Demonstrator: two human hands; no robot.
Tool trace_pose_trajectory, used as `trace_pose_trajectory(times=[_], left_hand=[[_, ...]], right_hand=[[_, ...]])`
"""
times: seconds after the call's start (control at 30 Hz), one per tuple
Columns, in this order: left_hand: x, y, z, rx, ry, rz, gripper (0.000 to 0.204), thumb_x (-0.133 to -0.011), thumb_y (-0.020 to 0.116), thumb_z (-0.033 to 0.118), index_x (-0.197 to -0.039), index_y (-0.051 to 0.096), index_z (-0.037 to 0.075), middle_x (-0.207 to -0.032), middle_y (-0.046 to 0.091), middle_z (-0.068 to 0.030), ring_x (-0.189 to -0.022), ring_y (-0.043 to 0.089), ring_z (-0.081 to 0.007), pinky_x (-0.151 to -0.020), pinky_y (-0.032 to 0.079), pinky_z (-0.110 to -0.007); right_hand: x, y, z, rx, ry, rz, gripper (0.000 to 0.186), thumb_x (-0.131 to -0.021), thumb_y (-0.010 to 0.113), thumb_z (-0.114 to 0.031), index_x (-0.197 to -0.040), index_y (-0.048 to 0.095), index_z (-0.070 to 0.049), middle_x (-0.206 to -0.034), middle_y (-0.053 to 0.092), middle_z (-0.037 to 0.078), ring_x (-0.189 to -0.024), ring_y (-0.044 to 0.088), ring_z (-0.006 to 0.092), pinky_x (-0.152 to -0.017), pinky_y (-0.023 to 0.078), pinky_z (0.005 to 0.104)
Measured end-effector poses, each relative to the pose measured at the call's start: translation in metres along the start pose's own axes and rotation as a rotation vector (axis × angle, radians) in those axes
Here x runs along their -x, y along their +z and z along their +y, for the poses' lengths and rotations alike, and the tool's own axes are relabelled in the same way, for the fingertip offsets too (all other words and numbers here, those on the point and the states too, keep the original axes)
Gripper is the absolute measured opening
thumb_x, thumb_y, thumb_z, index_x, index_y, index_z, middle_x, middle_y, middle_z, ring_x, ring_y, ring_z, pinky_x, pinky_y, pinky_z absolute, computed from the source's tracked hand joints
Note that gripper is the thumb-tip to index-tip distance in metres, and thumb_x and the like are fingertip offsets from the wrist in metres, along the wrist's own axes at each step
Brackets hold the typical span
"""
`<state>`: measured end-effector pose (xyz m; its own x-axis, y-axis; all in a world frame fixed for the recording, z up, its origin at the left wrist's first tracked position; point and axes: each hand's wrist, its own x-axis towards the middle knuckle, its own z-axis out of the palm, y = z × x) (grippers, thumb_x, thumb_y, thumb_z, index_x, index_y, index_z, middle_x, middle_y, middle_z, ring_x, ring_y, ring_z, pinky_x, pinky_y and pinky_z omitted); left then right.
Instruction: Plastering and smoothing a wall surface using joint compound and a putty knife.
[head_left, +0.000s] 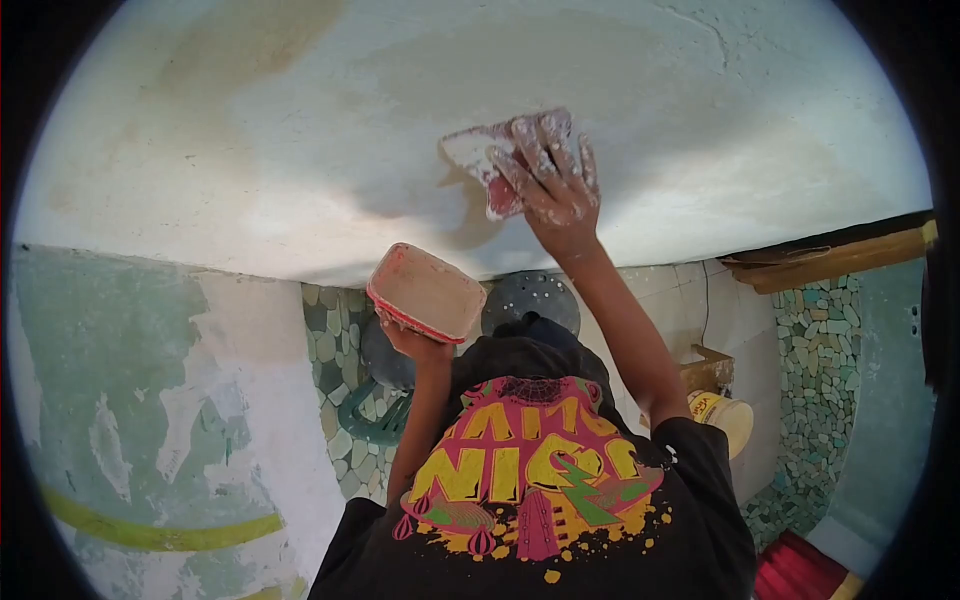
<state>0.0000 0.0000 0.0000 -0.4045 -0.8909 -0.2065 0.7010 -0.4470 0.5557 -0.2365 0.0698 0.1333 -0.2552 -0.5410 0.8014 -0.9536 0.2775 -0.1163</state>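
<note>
My right hand [562, 205] is raised to the pale wall [330, 150], its fingers smeared with white putty. Under those fingers is a flat reddish putty spreader [503, 195], coated in white and held against the wall. Lower and to the left, my left hand [418, 342] grips a rectangular plastic tub [430, 290] from below. The tub has a red rim and a pale, putty-coloured face; how much it contains I cannot tell. A darker, damp-looking patch [500, 65] spreads over the wall above the spreader.
Dark round stool-like tops, one spotted white [530, 300], stand below the wall near a green plastic piece [375, 412]. At right are a yellow-labelled bucket [722, 420], a wooden board [830, 258] and red fabric [800, 570]. Pebbled flooring [820, 340] shows on both sides.
</note>
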Motion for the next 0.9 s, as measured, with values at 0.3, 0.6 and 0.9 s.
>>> trace_pose_trajectory(times=[0.3,0.6,0.9], left_hand=[[-0.003,-0.003,-0.005,0.031,0.006,-0.028,0.065,-0.1,0.039,0.056,-0.152,0.04,0.017,-0.153,0.047,-0.0081,-0.138,0.048,-0.0349,-0.112,0.043,-0.056],[-0.003,-0.001,0.001,-0.004,0.013,0.004,0.064,-0.1,0.037,0.055,-0.151,0.041,0.017,-0.152,0.047,-0.008,-0.137,0.049,-0.0345,-0.112,0.043,-0.056],[-0.009,-0.006,-0.003,-0.053,-0.033,0.002,0.069,-0.099,0.04,0.059,-0.154,0.037,0.018,-0.155,0.044,-0.0077,-0.139,0.047,-0.0355,-0.112,0.042,-0.058]], right_hand=[[-0.04,-0.072,-0.03,0.043,0.187,0.081,0.046,-0.079,0.07,-0.011,-0.123,0.074,-0.025,-0.142,0.062,0.002,-0.132,0.055,0.0272,-0.118,0.025,0.0574],[-0.006,-0.053,-0.022,0.074,0.236,-0.034,0.042,-0.082,0.069,-0.011,-0.121,0.075,-0.026,-0.137,0.066,0.0,-0.13,0.056,0.0249,-0.112,0.027,0.0534],[-0.039,-0.019,-0.037,0.044,-0.032,0.037,0.042,-0.087,0.07,-0.027,-0.128,0.069,-0.032,-0.148,0.057,-0.001,-0.135,0.054,0.0201,-0.117,0.024,0.0563]])
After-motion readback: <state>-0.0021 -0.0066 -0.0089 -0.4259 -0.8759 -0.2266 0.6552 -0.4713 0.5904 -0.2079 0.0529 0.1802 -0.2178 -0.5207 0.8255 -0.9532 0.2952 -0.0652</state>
